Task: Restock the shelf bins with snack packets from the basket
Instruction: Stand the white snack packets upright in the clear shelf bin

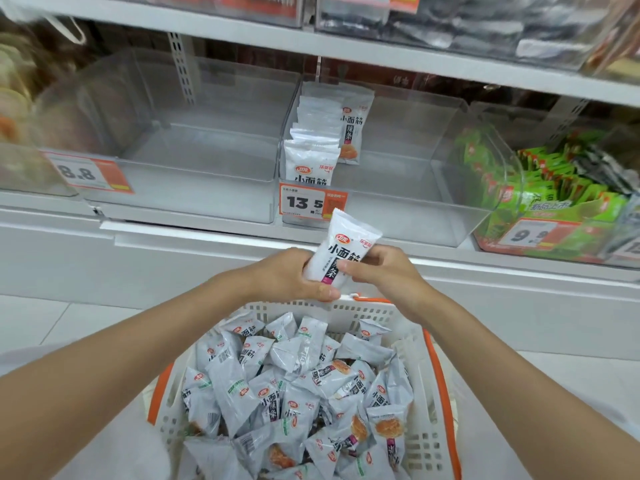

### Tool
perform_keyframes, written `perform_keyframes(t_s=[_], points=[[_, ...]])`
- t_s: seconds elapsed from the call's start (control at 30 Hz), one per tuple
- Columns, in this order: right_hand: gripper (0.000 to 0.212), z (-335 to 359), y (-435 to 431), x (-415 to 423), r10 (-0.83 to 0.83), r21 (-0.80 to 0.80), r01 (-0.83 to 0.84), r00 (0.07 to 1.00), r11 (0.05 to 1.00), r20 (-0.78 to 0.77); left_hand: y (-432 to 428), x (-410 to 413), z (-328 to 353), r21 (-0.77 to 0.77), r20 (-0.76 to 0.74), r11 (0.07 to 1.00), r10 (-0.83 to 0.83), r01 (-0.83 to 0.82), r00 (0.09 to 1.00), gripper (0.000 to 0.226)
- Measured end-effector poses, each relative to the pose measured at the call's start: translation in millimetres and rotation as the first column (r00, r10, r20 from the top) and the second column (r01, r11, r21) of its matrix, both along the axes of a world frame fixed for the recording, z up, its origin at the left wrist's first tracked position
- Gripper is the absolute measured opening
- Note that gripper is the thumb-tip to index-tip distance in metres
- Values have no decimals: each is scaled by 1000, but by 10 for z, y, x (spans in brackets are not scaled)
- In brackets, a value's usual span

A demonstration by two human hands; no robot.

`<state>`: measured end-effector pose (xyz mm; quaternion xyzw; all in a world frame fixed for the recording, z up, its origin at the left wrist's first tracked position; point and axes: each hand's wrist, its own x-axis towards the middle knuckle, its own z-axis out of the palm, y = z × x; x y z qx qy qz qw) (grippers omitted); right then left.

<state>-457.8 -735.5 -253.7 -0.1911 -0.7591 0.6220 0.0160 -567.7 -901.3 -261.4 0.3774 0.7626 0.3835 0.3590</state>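
Both hands hold white snack packets upright above the basket's far rim. My left hand grips them from the left and below, its thumb across the bottom. My right hand pinches them from the right. How many packets are in the bunch I cannot tell. Below, the white basket with orange handles holds several of the same packets. Straight ahead, a clear shelf bin tagged 13.5 has a row of the same packets standing at its left side.
A clear bin with nothing in it sits to the left, beside an 8.8 price tag. Green packets fill the bin on the right. An upper shelf carries more bins. Below the bins runs a white shelf ledge.
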Motion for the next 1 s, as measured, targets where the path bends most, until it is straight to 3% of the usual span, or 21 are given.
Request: perform_keyframes(t_s=[0.1,0.23,0.33,0.5,0.7,0.83,1.0], points=[[14,306,107,-50,-47,53,57,985,997,-164,108,-162,371,92,-276,994,90,-67,957,46],[15,742,354,-159,-197,164,294,876,942,-440,278,-392,923,328,-446,929,314,-174,838,26],[16,897,545,-279,-251,225,430,798,874,-548,412,-567,1168,388,-516,905,369,-173,773,11],[19,756,826,-781,-249,439,428,878,790,-409,714,-1006,1290,243,-678,955,292,-170,674,20],[15,562,1166,-1583,-264,454,357,930,816,-256,1277,-1605,1278,-45,-739,982,92,-185,667,34],[29,430,1277,-2102,-235,512,303,952,803,-195,1508,-1933,1202,-47,-846,975,76,-215,527,40],[20,270,1277,-2399,-241,512,304,952,803,-187,1518,-2131,1012,-139,-846,976,-30,-165,532,43]])
